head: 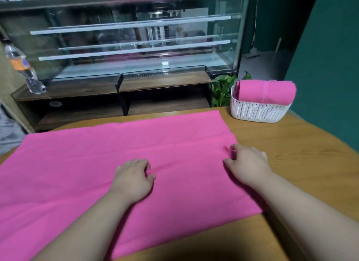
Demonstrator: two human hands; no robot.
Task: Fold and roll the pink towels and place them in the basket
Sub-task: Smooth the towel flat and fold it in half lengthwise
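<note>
A large pink towel (101,163) lies spread flat across the wooden table (303,156). My left hand (134,177) rests on the towel near its middle, fingers curled and pinching a small ridge of cloth. My right hand (248,163) sits at the towel's right edge, its fingertips gathering the fabric there. A white perforated basket (256,113) stands at the table's far right corner. A rolled pink towel (266,92) lies inside it, sticking out above the rim.
A glass display case (136,39) on a dark wooden stand rises behind the table. A plastic water bottle (23,66) stands on the stand's left end. A green plant (223,88) sits left of the basket. A teal wall bounds the right side.
</note>
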